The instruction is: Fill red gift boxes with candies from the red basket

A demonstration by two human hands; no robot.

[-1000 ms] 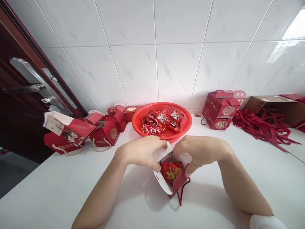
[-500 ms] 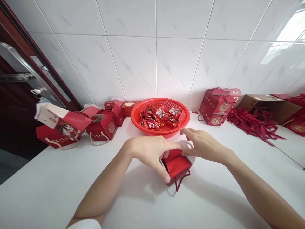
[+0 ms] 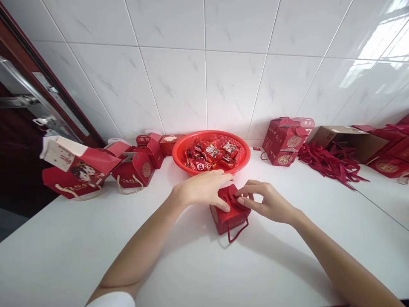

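Note:
A small red box (image 3: 230, 219) with a dark red cord handle stands on the white table (image 3: 179, 264), its round-ended top flaps folded inward over the top. My left hand (image 3: 206, 188) lies over the box's left side, thumb on the left flap and fingers stretched behind it. At the right, my right hand (image 3: 263, 199) pinches the right flap between thumb and fingers. Just behind the hands is a red plastic basket (image 3: 243, 158) holding wrapped red sweets (image 3: 212, 152).
Several red gift boxes (image 3: 132, 170) stand at the left, near a dark door (image 3: 19, 140). At the back right are stacked red boxes (image 3: 283, 143), a heap of red ribbons (image 3: 329, 164) and an open cardboard box (image 3: 364, 143). A tiled wall (image 3: 236, 89) rises behind.
The box's top was partly open and now its flaps are folded over. My right hand has closed on the right flap, and my left hand has shifted onto the left one.

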